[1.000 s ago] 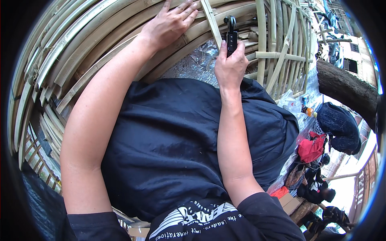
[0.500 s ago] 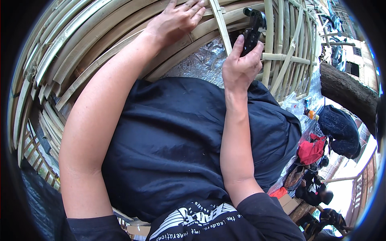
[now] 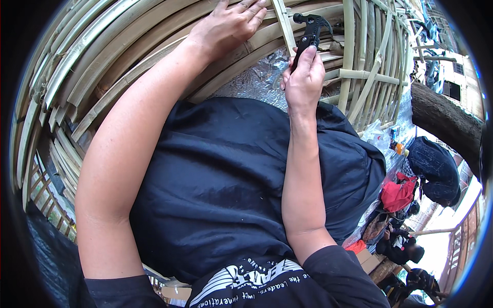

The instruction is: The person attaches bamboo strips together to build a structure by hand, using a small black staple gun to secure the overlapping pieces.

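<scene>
My right hand (image 3: pixel 304 82) is closed round the handle of a small black multi-tool hammer (image 3: pixel 309 34). The hammer's striking face points left, near the top of a narrow upright bamboo strip (image 3: pixel 283 23), and a gap shows between them. My left hand (image 3: pixel 226 28) lies on the curved bamboo slats (image 3: pixel 154 41) left of that strip. Its fingers are stretched out and reach toward the top edge of the picture. No object shows in it. Dark cloth (image 3: pixel 221 149) covers my lap below both hands.
A bamboo lattice (image 3: pixel 370 66) stands to the right, with silver foil sheeting (image 3: pixel 264 77) behind the slats. Farther right are a thick tree trunk (image 3: pixel 444 113), a red bag (image 3: pixel 398 192), a clear plastic bag (image 3: pixel 377 136) and a seated person in black (image 3: pixel 403 249).
My right hand has shifted slightly left. The hammer has turned in it, so its head now shows side-on and points left toward the strip. My left hand has barely moved.
</scene>
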